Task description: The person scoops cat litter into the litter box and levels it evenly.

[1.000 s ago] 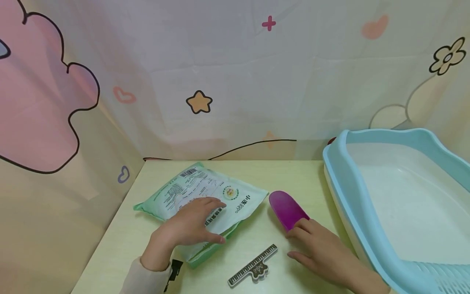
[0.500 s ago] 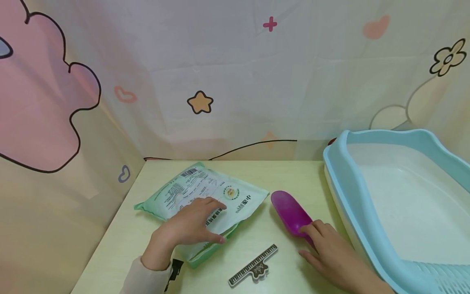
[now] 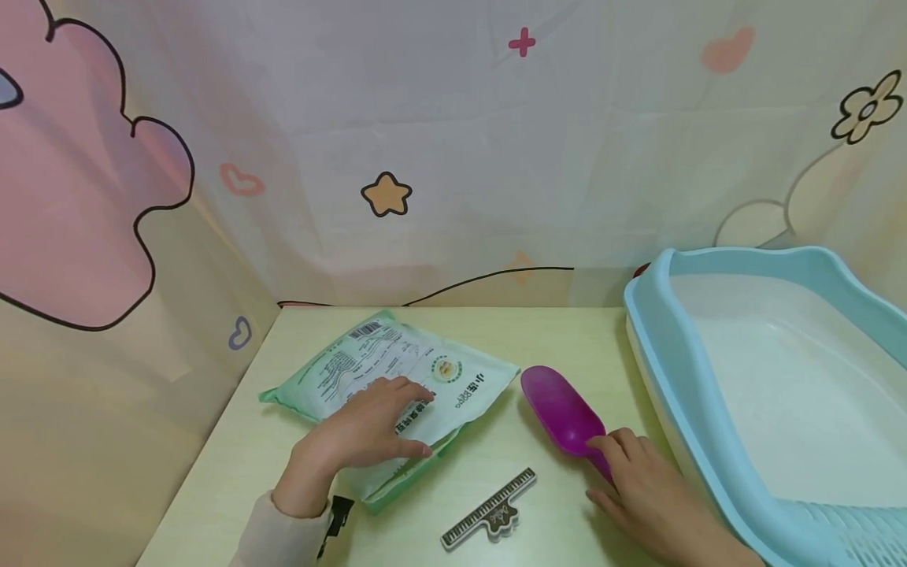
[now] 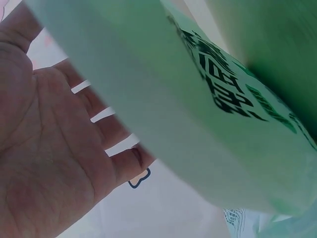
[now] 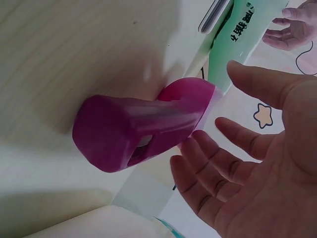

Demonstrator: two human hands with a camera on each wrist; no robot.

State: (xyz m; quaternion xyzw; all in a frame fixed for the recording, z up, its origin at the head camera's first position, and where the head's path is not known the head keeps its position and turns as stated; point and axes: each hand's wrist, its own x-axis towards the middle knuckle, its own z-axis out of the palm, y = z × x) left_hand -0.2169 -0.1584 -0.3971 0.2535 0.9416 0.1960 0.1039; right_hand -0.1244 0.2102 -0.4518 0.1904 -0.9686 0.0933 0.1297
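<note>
My left hand (image 3: pixel 364 425) is spread over a green and white printed plastic bag (image 3: pixel 471 390) lying on the table. In the left wrist view its loosely extended fingers (image 4: pixel 111 131) overlap the bag's edge. A magenta scoop (image 3: pixel 560 409) lies to the right of the bag, with its rounded bowl pointing away from me. My right hand (image 3: pixel 655 492) is at the scoop's handle, which it partly hides in the head view. The right wrist view shows its fingers (image 5: pixel 230 166) beside the scoop, relaxed and apart, with the thumb away from the thick handle (image 5: pixel 106 134).
A large litter tray with a light blue rim (image 3: pixel 697 378) and white inside stands on the right, close to my right hand. Between the hands, nearer to me, lies a clip with piano-key stripes (image 3: pixel 489 512). A printed curtain (image 3: pixel 453 142) hangs behind the table.
My right hand has drawn back toward me and to the right, from the scoop's bowl to its handle, uncovering more of the bowl. My left hand and the bag stay put.
</note>
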